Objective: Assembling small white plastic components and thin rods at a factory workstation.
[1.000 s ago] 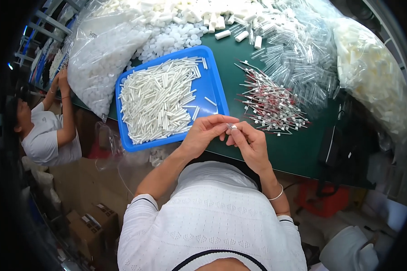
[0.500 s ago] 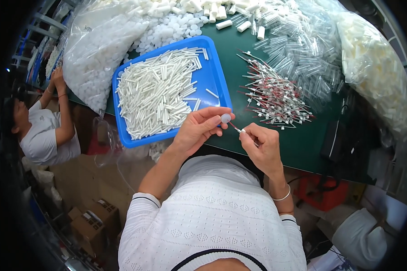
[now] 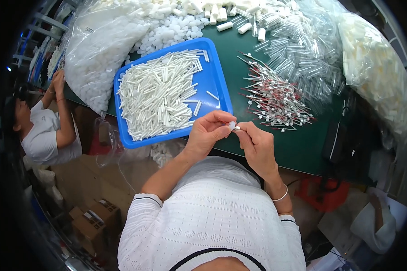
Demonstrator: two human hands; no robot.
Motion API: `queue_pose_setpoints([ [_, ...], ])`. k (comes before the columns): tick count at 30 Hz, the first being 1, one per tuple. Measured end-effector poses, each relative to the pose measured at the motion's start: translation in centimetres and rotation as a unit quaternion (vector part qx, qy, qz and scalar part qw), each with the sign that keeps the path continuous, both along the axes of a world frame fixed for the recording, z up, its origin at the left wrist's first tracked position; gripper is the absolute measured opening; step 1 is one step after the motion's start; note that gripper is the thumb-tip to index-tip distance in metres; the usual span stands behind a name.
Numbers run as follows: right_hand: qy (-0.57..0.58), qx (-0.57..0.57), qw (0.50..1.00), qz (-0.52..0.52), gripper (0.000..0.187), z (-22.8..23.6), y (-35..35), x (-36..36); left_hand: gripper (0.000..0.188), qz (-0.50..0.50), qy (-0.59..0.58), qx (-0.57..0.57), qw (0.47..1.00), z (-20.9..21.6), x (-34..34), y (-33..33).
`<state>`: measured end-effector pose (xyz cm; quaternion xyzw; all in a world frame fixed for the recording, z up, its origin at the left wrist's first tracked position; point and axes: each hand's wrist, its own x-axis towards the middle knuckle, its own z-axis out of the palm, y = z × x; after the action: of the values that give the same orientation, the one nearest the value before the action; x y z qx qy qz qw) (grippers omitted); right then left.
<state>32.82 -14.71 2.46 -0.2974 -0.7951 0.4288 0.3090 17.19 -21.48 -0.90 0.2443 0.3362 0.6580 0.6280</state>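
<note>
In the head view, the two hands meet in front of the body, off the near right corner of the blue tray [image 3: 206, 102]. The left hand [image 3: 205, 135] pinches a milky disc [image 3: 232, 125] between thumb and forefinger, its edge turned up, probably so that its face is open to the other side. The right hand [image 3: 260, 145] pinches a small white connector [image 3: 237, 128] at its fingertips, right beside the disc; whether the two touch is too small to tell. Such short grips seem chosen to keep small parts steady and in sight.

White rods [image 3: 160, 92] fill most of the tray, whose raised rim likely keeps them from rolling off the green tabletop [image 3: 298, 156]. To its right lies a heap of red and white wired pieces [image 3: 278, 97], apparently within easy reach of the right hand. Clear tubes [image 3: 298, 67], loose milky discs [image 3: 178, 34] and white cylinders [image 3: 224, 25] lie farther back, perhaps as bulk stock. A plastic bag [image 3: 95, 49] at the left seems to keep more discs together.
</note>
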Motion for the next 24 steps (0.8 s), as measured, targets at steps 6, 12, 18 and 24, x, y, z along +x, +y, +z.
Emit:
queue_pose_setpoints([
  [6,0.103,-0.093,0.990,-0.015,0.016,-1.5,-1.2,-0.2,0.022,0.041,0.084,0.111,0.989,0.1,0.8,-0.2],
  [12,0.171,-0.322,0.927,0.092,0.019,-1.5,-0.2,-0.6,0.024,0.003,0.087,0.082,0.993,1.8,-0.5,0.0],
  [18,0.081,-0.329,0.920,0.196,0.017,-1.3,1.9,1.2,0.024,-0.128,0.318,0.084,0.936,3.9,-4.0,0.7],
  [24,0.195,-0.399,0.892,0.081,0.026,-1.9,0.9,1.5,0.012,0.033,0.761,0.178,0.623,0.1,-7.8,5.3],
])
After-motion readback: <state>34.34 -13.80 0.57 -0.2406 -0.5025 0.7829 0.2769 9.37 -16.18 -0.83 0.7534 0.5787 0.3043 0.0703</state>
